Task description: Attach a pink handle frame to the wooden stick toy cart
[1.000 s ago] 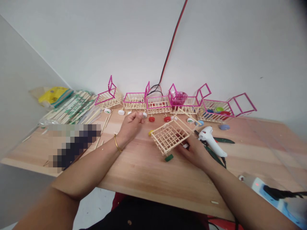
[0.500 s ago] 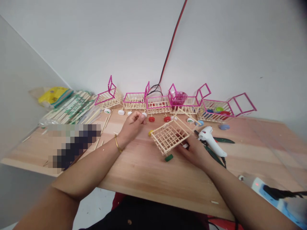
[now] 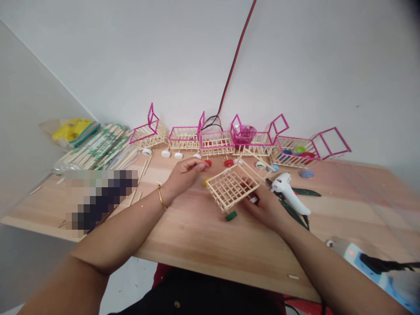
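Note:
My right hand (image 3: pixel 267 205) grips a small cart (image 3: pixel 229 186) of bare wooden sticks from its right side. The cart is tilted, with a green bottle cap (image 3: pixel 231 216) as a near wheel and a yellow bottle cap (image 3: pixel 206 182) at its far left corner. Part of my right hand's fingers is hidden behind the cart. My left hand (image 3: pixel 185 177) is closed, thumb against forefinger, left of the cart. Its fingertips are right by a red bottle cap (image 3: pixel 208 163) under one of the back carts; whether they touch it or hold something small, I cannot tell.
Several stick carts with magenta rims (image 3: pixel 216 134) line the wall. A magenta cup (image 3: pixel 246 134) stands among them. Right of my hand lies a white glue gun (image 3: pixel 290 194) beside green-handled pliers (image 3: pixel 308 192). A power strip (image 3: pixel 364 262) is at lower right, stick bundles (image 3: pixel 101 146) at left.
My left hand has moved slightly right and down, from a white bottle cap to the red one, uncovering the white caps behind it. My right hand and the cart look unmoved.

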`<state>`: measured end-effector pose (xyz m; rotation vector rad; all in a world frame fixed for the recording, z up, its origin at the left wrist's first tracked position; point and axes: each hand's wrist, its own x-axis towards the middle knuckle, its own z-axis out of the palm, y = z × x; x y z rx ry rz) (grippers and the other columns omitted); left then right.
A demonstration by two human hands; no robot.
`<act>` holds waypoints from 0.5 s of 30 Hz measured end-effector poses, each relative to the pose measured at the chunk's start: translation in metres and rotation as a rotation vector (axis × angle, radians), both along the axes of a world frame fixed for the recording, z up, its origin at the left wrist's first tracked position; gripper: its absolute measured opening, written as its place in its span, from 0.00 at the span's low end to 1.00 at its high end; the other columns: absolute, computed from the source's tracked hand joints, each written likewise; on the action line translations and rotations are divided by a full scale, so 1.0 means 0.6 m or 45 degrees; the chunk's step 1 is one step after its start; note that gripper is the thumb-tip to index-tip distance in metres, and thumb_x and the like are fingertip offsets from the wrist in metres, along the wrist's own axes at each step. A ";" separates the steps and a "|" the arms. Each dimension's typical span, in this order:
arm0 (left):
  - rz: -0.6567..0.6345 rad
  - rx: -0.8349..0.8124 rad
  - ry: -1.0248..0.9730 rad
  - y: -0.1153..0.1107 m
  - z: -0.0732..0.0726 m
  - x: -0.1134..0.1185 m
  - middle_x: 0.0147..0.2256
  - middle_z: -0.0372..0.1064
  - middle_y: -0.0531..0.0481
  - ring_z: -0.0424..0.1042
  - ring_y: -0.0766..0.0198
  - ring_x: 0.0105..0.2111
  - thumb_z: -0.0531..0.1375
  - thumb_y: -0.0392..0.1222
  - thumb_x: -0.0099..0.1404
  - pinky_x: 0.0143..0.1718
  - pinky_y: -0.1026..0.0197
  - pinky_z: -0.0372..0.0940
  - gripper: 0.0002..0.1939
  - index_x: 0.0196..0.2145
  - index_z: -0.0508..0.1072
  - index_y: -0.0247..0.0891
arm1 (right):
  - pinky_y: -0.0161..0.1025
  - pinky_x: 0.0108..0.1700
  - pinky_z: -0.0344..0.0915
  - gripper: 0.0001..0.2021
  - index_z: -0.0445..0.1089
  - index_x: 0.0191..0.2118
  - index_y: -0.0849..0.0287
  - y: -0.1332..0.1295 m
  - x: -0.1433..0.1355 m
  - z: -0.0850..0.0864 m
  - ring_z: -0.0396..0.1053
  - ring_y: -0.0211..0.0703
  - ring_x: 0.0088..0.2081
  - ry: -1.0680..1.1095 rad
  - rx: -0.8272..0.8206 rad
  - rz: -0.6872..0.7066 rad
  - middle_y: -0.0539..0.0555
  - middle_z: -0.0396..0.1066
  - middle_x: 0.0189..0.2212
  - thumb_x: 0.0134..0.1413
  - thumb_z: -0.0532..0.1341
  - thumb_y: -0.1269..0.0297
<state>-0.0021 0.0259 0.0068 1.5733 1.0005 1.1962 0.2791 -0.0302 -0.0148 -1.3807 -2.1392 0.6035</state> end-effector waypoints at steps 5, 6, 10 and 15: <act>-0.031 0.019 0.053 -0.001 -0.002 -0.004 0.28 0.75 0.47 0.73 0.61 0.35 0.57 0.62 0.68 0.45 0.56 0.67 0.28 0.24 0.75 0.36 | 0.46 0.42 0.71 0.12 0.69 0.50 0.57 -0.001 -0.001 0.001 0.75 0.51 0.41 -0.017 -0.010 -0.011 0.59 0.77 0.43 0.63 0.59 0.60; -0.054 0.018 0.042 -0.002 -0.002 -0.006 0.31 0.76 0.45 0.74 0.60 0.37 0.57 0.64 0.68 0.46 0.56 0.67 0.28 0.26 0.77 0.36 | 0.46 0.42 0.71 0.12 0.69 0.50 0.57 -0.001 -0.001 0.001 0.75 0.51 0.41 -0.013 -0.010 -0.011 0.59 0.77 0.43 0.63 0.59 0.60; -0.244 -0.069 -0.081 -0.004 -0.007 -0.009 0.44 0.78 0.40 0.75 0.55 0.45 0.61 0.68 0.62 0.51 0.52 0.67 0.30 0.42 0.80 0.36 | 0.48 0.46 0.71 0.12 0.69 0.50 0.56 0.000 -0.001 0.001 0.75 0.53 0.45 0.024 0.001 0.007 0.60 0.77 0.46 0.63 0.58 0.61; -0.582 -0.126 -0.249 0.002 -0.019 -0.008 0.55 0.73 0.40 0.72 0.48 0.55 0.71 0.63 0.53 0.58 0.47 0.64 0.36 0.56 0.75 0.44 | 0.51 0.49 0.70 0.13 0.68 0.51 0.57 0.001 0.000 0.000 0.75 0.55 0.48 0.024 0.000 0.022 0.62 0.76 0.49 0.63 0.58 0.62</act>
